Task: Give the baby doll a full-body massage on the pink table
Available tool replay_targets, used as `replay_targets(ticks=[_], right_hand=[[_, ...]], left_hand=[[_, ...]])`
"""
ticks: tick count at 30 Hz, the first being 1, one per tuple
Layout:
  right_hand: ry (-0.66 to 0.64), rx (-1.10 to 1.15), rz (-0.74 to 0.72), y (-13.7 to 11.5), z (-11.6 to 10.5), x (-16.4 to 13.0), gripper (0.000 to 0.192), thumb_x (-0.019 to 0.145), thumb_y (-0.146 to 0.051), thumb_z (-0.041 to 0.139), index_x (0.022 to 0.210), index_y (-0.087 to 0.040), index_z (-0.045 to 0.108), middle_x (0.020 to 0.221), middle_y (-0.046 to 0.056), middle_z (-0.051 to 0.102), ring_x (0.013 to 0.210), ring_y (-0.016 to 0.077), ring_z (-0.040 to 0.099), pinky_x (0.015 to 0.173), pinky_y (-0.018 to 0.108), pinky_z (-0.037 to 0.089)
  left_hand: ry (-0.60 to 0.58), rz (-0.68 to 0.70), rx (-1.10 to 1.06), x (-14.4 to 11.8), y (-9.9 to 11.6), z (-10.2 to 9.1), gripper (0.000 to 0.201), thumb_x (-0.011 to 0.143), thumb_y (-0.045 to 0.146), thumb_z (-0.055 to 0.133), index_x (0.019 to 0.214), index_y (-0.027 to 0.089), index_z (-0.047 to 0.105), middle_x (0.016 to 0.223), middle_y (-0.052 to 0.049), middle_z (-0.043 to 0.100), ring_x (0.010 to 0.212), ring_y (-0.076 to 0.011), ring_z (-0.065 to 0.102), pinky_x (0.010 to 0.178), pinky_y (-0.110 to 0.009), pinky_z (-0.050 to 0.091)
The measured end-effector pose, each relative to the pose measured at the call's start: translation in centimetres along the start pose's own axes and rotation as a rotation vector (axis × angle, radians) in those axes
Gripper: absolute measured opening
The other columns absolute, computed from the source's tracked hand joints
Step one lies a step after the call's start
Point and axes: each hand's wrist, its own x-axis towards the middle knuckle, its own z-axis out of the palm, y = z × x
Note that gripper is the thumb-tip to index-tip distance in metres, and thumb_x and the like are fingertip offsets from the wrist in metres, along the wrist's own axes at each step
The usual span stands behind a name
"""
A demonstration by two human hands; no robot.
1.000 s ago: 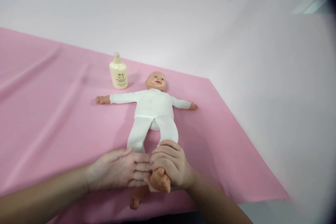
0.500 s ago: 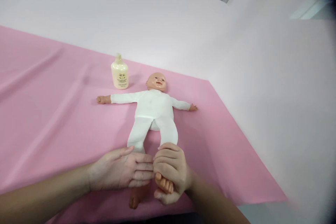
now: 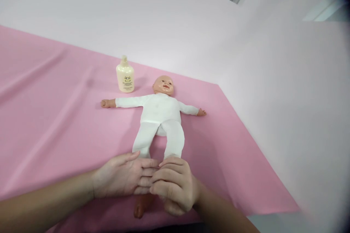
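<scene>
On the pink-covered worktop [image 3: 49, 116] in your head view, the baby doll [image 3: 160, 111] in its white suit lies face up with arms spread, its legs pointing toward you. Your left hand [image 3: 123, 179] rests flat and open, palm up, over the doll's lower leg, while your right hand [image 3: 175, 185] curls closed around the doll's other foot, which it hides, its fingers [image 3: 161, 174] overlapping your left fingertips. A cream lotion bottle [image 3: 125, 74] stands upright just beside the doll's head.
</scene>
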Motion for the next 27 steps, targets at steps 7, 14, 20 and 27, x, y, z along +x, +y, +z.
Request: replay_targets(ticks=[7,14,20,27], right_hand=[[-0.1,0.076,0.005,0.3,0.7,-1.5,0.041,0.092,-0.041,0.023,0.098,-0.017,0.056,0.065,0.001,0.058,0.064,0.0129,0.054,0.07,0.029,0.046],[-0.137,0.017,0.007,0.3,0.9,-0.7,0.024,0.083,-0.035,0.042,0.095,-0.018,0.054,0.073,0.0,0.062,0.067,0.0123,0.055,0.068,0.028,0.044],[-0.164,0.072,-0.008,0.5,0.5,-0.5,0.024,0.084,-0.027,0.028,0.082,-0.018,0.05,0.056,-0.001,0.051,0.054,0.0129,0.047,0.057,0.028,0.04],[-0.22,0.186,0.169,0.3,1.1,-0.8,0.009,0.076,-0.025,0.035,0.069,-0.021,0.039,0.051,-0.004,0.045,0.05,0.0094,0.046,0.056,0.024,0.038]], left_hand=[[-0.005,-0.013,0.0,0.1,0.0,0.1,0.067,0.084,0.055,0.039,0.135,0.011,0.032,0.13,-0.017,0.046,0.118,-0.0273,0.046,0.1,-0.038,0.027],[0.045,0.024,-0.02,-0.1,-0.3,-0.3,0.066,0.084,0.054,0.036,0.135,0.013,0.029,0.126,-0.013,0.049,0.112,-0.0244,0.05,0.097,-0.037,0.029],[0.014,-0.075,0.065,-0.1,0.1,0.2,0.075,0.081,0.059,0.04,0.141,0.019,0.021,0.125,-0.01,0.052,0.126,-0.0276,0.041,0.105,-0.044,0.019],[-0.065,-0.178,0.144,-0.5,0.1,0.6,0.086,0.082,0.066,0.039,0.144,0.031,-0.008,0.127,-0.009,0.052,0.114,-0.0229,0.052,0.099,-0.042,0.028]])
